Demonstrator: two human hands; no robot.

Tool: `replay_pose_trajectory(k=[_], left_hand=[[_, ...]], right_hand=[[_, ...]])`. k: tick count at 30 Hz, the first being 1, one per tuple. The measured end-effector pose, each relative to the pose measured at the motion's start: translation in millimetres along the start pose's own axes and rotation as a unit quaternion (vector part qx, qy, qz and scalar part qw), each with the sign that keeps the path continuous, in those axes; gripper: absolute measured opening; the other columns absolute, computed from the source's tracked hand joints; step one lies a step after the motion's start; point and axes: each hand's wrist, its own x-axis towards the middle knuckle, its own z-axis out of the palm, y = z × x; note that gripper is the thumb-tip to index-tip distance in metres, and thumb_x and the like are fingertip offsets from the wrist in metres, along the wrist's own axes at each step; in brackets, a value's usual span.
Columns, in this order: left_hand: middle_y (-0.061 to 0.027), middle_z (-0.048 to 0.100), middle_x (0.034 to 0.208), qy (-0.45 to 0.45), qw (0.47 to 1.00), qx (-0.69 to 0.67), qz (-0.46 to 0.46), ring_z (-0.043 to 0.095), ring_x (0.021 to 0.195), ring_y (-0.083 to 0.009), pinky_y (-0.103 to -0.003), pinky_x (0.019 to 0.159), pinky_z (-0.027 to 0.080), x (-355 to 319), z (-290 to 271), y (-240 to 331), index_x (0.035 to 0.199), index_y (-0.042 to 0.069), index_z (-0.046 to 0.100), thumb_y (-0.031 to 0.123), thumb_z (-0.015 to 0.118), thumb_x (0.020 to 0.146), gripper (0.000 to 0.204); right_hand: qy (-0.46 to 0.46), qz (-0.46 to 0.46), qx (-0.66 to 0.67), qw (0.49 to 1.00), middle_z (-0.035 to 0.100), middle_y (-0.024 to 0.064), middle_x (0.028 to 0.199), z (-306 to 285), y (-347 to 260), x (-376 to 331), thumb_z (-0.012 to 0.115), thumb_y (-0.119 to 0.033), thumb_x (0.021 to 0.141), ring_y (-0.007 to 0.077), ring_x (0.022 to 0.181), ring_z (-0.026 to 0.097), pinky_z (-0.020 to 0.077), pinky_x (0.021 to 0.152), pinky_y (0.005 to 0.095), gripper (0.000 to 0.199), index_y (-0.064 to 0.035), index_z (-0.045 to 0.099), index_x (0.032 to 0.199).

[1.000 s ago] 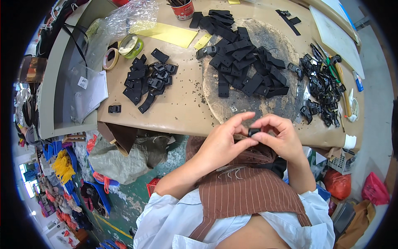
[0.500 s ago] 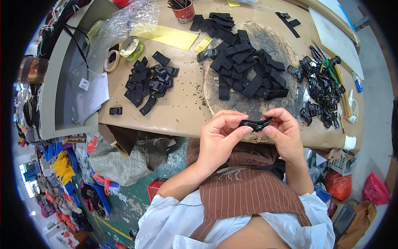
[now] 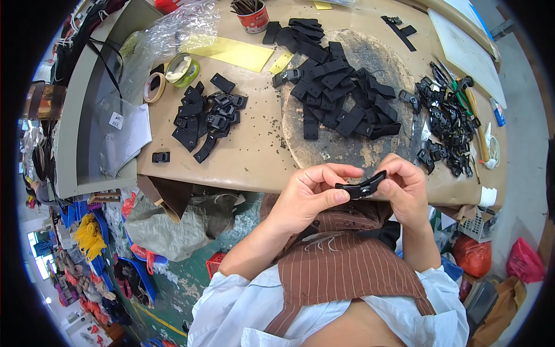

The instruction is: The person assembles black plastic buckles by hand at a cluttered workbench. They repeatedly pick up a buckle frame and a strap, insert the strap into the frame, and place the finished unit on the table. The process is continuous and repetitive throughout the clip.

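Just beyond the table's front edge, both hands hold a short black strap piece [image 3: 361,189] that bows upward at its ends, with a small shiny fitting at its middle. My left hand [image 3: 315,191] is closed, thumb and fingers at the strap's left end. The other end is pinched by my right hand [image 3: 404,188]. Ahead of the hands, a heap of black straps [image 3: 341,87] covers much of a round worn board [image 3: 381,52]. To the right lies a pile of black buckles [image 3: 445,115].
At the left are a smaller pile of buckled straps [image 3: 208,115], a single buckle [image 3: 161,157], a tape roll [image 3: 154,87] and a green tub [image 3: 184,70]. A red can of rods [image 3: 253,20] stands at the back. Green-handled pliers [image 3: 463,95] lie right of the buckles.
The strap piece has tilted, its right end now higher, and turned to show more of its fitting. My left forefinger has lifted off it; my right hand has shifted slightly right.
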Motion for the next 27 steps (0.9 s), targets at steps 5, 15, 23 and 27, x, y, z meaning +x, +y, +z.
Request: replay_pose_trajectory(k=[5,15,23,27], left_hand=[[-0.017,0.054,0.115,0.019,0.985,0.147,0.089,0.06,0.094,-0.0168,-0.028,0.083,0.05,-6.9,-3.0,-2.7,0.089,0.0,0.062,-0.002,0.068,0.076,0.015],[-0.0143,0.056,0.119,0.057,0.982,-0.172,-0.048,0.062,0.089,-0.0147,-0.026,0.081,0.052,-5.7,-18.6,-9.1,0.103,0.001,0.057,0.01,0.066,0.083,0.023],[-0.0109,0.055,0.109,0.052,0.97,0.116,0.207,0.053,0.094,-0.0129,-0.024,0.076,0.046,4.6,-27.3,-0.9,0.099,0.005,0.055,-0.001,0.06,0.082,0.018],[-0.0106,0.06,0.106,0.242,0.94,0.035,0.239,0.057,0.078,-0.0096,-0.022,0.07,0.05,2.6,-76.4,62.5,0.103,0.002,0.054,0.009,0.051,0.092,0.013]], right_hand=[[-0.021,0.071,0.02,0.997,0.053,0.006,0.092,1.5,-1.3,3.8,0.063,-0.009,0.085,0.0101,0.084,0.05,0.0406,0.078,0.0244,0.016,0.0038,0.056,0.093],[0.018,-0.095,-0.127,0.987,0.056,0.0098,0.092,20.8,10.8,2.9,0.06,-0.003,0.082,0.0173,0.087,0.051,0.0397,0.079,0.0291,0.008,0.0014,0.058,0.088],[0.024,-0.03,-0.134,0.99,0.057,0.011,0.101,9.4,14.2,5.5,0.059,-0.001,0.081,0.0187,0.09,0.054,0.042,0.081,0.0292,0.02,0.0012,0.057,0.101],[0.18,-0.142,-0.568,0.791,0.058,0.0137,0.113,-55.1,0.7,46.6,0.059,-0.002,0.079,0.0278,0.098,0.056,0.0433,0.087,0.0342,0.028,-0.0001,0.057,0.108]])
